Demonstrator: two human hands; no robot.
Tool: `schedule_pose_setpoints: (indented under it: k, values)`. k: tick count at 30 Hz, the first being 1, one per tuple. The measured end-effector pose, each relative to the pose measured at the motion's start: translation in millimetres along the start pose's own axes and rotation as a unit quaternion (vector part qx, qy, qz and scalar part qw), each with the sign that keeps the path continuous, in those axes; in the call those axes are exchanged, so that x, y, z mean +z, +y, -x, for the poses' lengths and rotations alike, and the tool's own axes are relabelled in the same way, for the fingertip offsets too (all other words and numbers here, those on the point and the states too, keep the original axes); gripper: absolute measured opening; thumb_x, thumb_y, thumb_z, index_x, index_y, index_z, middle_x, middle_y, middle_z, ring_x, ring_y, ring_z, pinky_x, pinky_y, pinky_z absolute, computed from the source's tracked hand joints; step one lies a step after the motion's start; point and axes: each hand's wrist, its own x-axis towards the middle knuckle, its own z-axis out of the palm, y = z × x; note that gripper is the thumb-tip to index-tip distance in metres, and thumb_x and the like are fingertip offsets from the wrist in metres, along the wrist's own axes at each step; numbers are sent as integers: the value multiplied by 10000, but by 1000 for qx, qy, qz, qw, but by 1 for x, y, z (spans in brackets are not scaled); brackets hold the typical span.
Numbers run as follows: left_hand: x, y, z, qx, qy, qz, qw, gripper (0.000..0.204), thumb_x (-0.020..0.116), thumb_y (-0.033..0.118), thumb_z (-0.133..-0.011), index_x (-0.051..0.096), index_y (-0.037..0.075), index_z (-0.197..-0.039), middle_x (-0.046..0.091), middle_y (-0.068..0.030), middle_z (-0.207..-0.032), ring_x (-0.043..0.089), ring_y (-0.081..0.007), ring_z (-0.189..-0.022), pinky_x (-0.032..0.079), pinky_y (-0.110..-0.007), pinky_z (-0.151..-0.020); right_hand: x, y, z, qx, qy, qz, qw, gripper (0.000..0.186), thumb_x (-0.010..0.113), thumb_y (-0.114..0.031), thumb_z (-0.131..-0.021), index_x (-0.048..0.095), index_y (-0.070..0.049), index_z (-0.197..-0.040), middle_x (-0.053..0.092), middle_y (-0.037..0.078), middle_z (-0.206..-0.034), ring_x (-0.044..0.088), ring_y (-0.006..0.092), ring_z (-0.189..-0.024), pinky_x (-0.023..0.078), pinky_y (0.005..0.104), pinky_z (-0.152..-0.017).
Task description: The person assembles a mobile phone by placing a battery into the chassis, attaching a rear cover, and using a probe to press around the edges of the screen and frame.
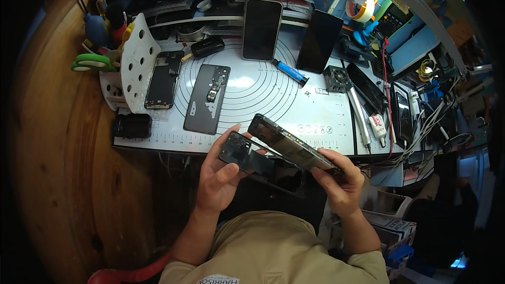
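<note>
My left hand (218, 179) grips the upper-left end of a dark, glossy phone frame or panel (279, 175), held slanting at the mat's front edge. My right hand (339, 181) holds an opened phone body (284, 143) with visible internals, tilted just above that panel. Beyond my hands on the white mat (326, 115) lie a grey back panel (200, 115) with small parts on it, a blue syringe tube (289, 72) and a dark phone part (160, 84) on bubble wrap.
Two phones (260, 30) (318, 40) stand at the back. At left are green scissors (92, 63), a white perforated holder (134, 63) and a black object (131, 125). At right lie a small fan (335, 79), a white pen-like tool (359, 118), a glue tube (377, 126), devices and tangled cables (421, 137).
</note>
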Motion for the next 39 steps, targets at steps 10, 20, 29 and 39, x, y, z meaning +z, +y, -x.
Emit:
schedule_pose_setpoints:
  k: [10, 20, 29, 39]
  values:
    - [3, -2, -1, -13, -18, 2, 1000, 768, 687, 143, -932, 275, -38, -1554, 519, -215, -1424, 586, -344, -1288, 490, -475, -1088, 12, 13, -3, -105, -54, 6, 993, 418, 673, 149, -866, 636, 48, -1270, 705, 247, -1212, 711, 329, -1113, 557, 368, -963]
    - [3, -2, -3, -26, -6, -15, 1000, 801, 707, 171, -925, 265, -28, -1563, 460, -219, -1506, 567, -311, -1308, 494, -446, -1074, 18, 20, -5, -120, -65, -6, 991, 410, 662, 152, -871, 643, 43, -1266, 692, 256, -1235, 697, 351, -1146, 551, 381, -982]
    - [2, -4, -3, -21, 16, -23, 999, 813, 714, 222, -925, 266, -24, -1557, 441, -226, -1511, 543, -380, -1321, 479, -489, -1093, 20, 17, -4, -96, -87, -3, 992, 419, 680, 120, -860, 663, 25, -1267, 665, 263, -1282, 667, 368, -1199, 534, 402, -1018]
    - [6, -5, 0, 6, 12, 9, 1000, 791, 719, 185, -936, 272, -29, -1552, 443, -230, -1507, 545, -413, -1324, 480, -501, -1095, 16, 0, -4, -65, -164, 29, 984, 464, 704, 54, -856, 674, -35, -1311, 603, 195, -1363, 563, 385, -1319, 470, 441, -1081]
